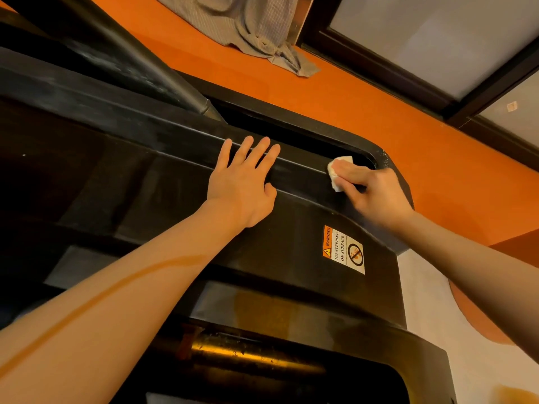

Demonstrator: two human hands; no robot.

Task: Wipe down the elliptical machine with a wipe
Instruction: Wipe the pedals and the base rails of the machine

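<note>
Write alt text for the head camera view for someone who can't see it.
A right hand presses a white wipe onto the black elliptical machine cover near its rounded corner, while the left hand rests flat beside it. A warning sticker sits below; a grey cloth lies on the orange floor.

Dim, warm orange light — soft glare on black housing, wide-angle bending at edges.

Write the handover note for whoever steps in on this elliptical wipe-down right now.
Left hand: open, flat on the black elliptical cover, bracing.
Right hand: grips the white wipe, pressing it on the cover's ridge near the rounded far corner.
Done: cannot tell which parts are already wiped.
Left: the cover around the warning sticker, and the dusty upright post.
</note>
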